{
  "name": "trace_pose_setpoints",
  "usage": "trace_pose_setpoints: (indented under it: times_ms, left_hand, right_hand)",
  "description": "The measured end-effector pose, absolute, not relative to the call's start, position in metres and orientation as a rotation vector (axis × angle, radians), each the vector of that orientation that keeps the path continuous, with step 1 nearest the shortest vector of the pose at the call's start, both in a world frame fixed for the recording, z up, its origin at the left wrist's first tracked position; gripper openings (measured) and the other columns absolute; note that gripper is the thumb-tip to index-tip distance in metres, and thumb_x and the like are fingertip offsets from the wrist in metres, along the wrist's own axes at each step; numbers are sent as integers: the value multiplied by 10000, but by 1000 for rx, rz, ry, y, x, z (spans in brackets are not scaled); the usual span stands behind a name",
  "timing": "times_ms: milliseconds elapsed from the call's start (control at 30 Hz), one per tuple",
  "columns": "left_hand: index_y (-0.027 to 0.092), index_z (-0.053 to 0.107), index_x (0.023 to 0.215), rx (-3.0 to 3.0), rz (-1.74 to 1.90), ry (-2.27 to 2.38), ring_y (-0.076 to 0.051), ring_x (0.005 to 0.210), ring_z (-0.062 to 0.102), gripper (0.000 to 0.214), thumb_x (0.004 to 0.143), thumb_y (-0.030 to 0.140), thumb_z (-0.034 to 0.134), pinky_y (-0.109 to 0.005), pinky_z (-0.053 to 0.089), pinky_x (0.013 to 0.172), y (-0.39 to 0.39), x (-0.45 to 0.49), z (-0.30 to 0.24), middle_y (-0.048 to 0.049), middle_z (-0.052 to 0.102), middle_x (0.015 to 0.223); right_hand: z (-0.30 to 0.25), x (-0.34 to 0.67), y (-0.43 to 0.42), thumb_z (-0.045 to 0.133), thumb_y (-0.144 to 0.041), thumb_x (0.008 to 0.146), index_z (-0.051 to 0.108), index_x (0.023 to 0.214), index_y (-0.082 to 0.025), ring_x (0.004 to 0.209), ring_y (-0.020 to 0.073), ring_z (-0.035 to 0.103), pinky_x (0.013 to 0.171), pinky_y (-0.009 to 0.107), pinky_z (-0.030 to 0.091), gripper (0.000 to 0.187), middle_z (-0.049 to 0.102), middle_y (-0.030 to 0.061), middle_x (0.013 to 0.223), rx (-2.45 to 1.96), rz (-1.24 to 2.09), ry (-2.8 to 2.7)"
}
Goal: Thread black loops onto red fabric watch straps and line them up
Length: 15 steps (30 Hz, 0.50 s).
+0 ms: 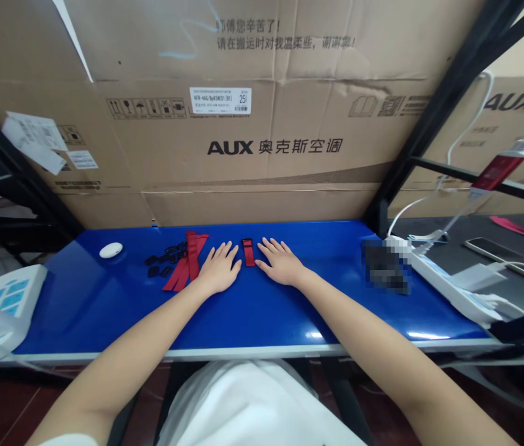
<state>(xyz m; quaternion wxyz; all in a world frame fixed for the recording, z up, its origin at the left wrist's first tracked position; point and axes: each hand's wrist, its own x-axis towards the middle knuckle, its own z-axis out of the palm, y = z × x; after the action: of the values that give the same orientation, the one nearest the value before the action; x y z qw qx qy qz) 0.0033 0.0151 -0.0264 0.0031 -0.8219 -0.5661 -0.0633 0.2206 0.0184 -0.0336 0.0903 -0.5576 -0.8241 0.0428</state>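
Observation:
Both my hands lie flat, palm down, on a blue tabletop (104, 310). My left hand (218, 269) has its fingers spread and rests just right of a bundle of red straps (186, 263). Small black plastic buckles (164, 257) lie in a loose heap left of the straps. Between my hands lies a short red strap (248, 252) with a black buckle at its far end. My right hand (280, 263) is open too, fingers apart, just right of that short strap. Neither hand holds anything.
A white oval object (111, 249) sits at the table's back left. Large AUX cardboard boxes (262, 111) stand behind the table. A white power strip (448, 285) with cables lies at the right edge, a phone (489, 249) beyond it. A white device (2, 303) sits at the left.

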Motion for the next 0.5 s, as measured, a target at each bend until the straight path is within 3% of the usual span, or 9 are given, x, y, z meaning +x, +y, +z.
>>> trace_pose_setpoints:
  times_ms: [500]
  left_hand:
    - [185,342,1495,-2594,-215,-1782,-257,1475,197,603,980,481,239,-454,152,1193,16,3,-27,-82,246,1596]
  right_hand:
    - [-34,221,17,202,-610,954,265,1532,-193,1488,273,145,1203,462,115,716,176,67,1611,-1648,107,-2460]
